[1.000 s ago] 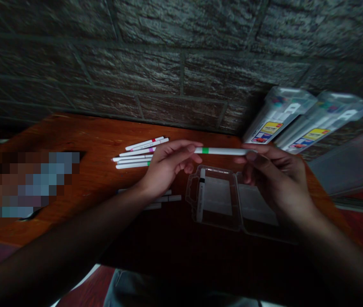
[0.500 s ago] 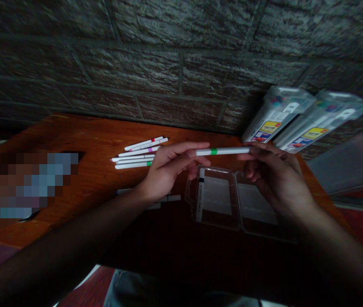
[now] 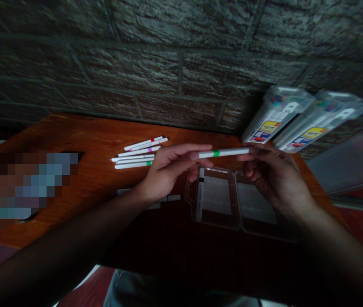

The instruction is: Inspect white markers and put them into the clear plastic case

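Between my two hands a white marker (image 3: pixel 232 152) with a green band is held nearly level above the table. My left hand (image 3: pixel 173 166) pinches its left end between thumb and fingers. The right end sits in the closed fingers of my right hand (image 3: pixel 274 175). Below them lies an open clear plastic case (image 3: pixel 239 213), with one white marker with a black band (image 3: pixel 201 194) along its left side. Several white markers (image 3: pixel 136 149) with red, pink, purple and green bands lie left of my left hand. More markers (image 3: pixel 173 198) are partly hidden under my left forearm.
Two clear marker boxes (image 3: pixel 279 113) with yellow labels stand at the back right against the brick wall (image 3: pixel 181 72). A blurred-out object (image 3: pixel 37 183) is on the left of the wooden table (image 3: pixel 82 136). My legs show at the bottom edge.
My left hand and the marker's left end have shifted very slightly right and down. Both hands still hold the marker; the other things stay in place.
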`<state>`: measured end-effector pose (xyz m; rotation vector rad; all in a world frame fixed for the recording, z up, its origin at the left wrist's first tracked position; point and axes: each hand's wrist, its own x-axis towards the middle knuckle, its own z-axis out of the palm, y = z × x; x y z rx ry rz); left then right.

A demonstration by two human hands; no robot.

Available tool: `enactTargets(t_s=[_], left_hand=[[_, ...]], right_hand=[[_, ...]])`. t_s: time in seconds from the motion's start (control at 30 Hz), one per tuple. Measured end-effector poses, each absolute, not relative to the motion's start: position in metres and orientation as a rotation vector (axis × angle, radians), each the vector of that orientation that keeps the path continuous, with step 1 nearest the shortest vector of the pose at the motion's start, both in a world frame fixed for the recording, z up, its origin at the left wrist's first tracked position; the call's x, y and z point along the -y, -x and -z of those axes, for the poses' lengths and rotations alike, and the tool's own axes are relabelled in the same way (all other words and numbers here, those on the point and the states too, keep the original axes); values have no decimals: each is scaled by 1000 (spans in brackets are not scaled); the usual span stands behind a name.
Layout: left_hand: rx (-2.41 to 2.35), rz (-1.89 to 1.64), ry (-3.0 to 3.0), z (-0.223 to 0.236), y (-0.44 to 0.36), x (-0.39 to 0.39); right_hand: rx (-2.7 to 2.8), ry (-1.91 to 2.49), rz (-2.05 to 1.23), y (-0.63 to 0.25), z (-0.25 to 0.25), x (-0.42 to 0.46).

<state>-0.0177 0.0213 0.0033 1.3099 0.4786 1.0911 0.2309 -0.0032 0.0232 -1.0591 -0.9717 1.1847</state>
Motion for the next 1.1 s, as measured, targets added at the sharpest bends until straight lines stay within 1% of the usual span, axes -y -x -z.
enactTargets(t_s=[0.4, 0.73, 1.1], left_hand=[[-436, -1121, -1341, -1, 16, -24], [-532, -1128, -1348, -2, 14, -23], [-454, -1092, -1226, -2, 19, -24]], right_hand=[[1001, 988, -1187, -230, -22, 4], [1022, 962, -1177, -231, -21, 6], [1029, 970, -1176, -232, -21, 6]])
